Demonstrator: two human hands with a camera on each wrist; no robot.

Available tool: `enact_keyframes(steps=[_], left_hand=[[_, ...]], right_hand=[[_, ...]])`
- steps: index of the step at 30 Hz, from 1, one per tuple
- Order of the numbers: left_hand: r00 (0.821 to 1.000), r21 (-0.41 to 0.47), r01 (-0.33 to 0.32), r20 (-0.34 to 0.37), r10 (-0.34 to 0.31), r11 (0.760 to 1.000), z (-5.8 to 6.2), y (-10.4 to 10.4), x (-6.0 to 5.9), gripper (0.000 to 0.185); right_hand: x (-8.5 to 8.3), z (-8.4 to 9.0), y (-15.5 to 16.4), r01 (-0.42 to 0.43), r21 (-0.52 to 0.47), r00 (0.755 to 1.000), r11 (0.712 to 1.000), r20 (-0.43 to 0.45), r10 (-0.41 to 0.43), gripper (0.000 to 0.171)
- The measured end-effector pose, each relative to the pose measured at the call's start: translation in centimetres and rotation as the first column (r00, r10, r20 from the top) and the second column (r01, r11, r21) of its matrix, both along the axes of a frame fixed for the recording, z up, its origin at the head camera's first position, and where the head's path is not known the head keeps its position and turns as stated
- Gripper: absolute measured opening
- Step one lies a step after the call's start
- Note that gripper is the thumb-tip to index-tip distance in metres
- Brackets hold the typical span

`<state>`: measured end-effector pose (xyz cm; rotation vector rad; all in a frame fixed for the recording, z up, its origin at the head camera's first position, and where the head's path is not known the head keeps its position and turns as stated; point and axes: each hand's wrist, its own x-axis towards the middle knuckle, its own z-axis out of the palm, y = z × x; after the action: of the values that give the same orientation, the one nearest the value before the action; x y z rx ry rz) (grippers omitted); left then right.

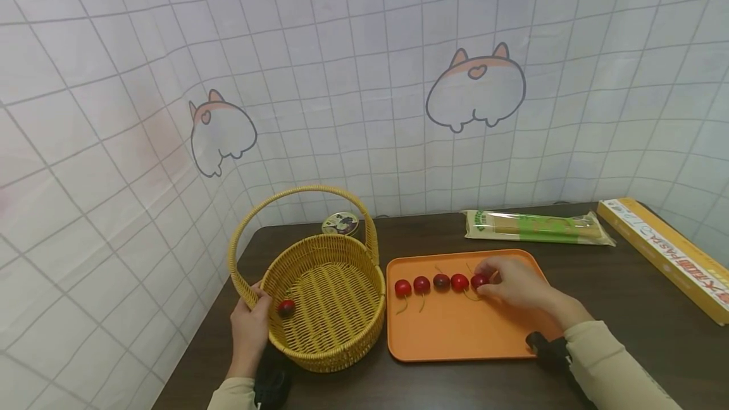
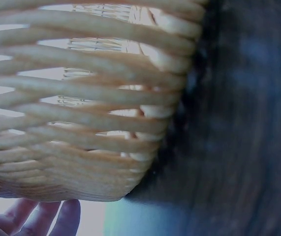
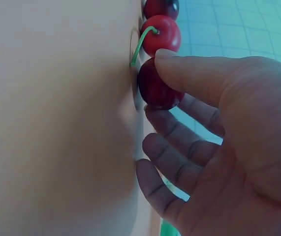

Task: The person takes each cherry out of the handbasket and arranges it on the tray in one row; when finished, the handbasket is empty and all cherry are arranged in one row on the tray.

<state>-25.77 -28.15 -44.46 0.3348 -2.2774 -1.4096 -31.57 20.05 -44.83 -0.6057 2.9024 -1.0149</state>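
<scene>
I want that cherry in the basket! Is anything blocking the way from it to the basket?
Four other cherries sit in a row on the tray between the cherry the right hand pinches and the basket; lifted over them, nothing visible blocks it.

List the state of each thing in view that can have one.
Wicker basket: upright, holds one cherry.
Orange tray: flat, five cherries in a row.
Rightmost cherry: pinched by right hand.
Left hand: grips basket rim.
Noodle packet: sealed, lying flat.
</scene>
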Motion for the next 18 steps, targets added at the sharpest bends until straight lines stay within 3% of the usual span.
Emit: enact_keyframes(steps=[7, 18], left_hand=[[0.999, 0.017, 0.029, 0.025, -0.030, 0.999, 0.13, -0.18, 0.19, 0.049], [0.999, 0.019, 0.023, 0.033, -0.024, 1.000, 0.17, -0.13, 0.09, 0.050]], right_hand=[[0.27, 0.29, -0.23, 0.002, -0.025, 0.999, 1.000, 0.043, -0.001, 0.030], [0.23, 0.10, -0.30, 0.000, -0.027, 0.997, 1.000, 0.076, 0.002, 0.029]])
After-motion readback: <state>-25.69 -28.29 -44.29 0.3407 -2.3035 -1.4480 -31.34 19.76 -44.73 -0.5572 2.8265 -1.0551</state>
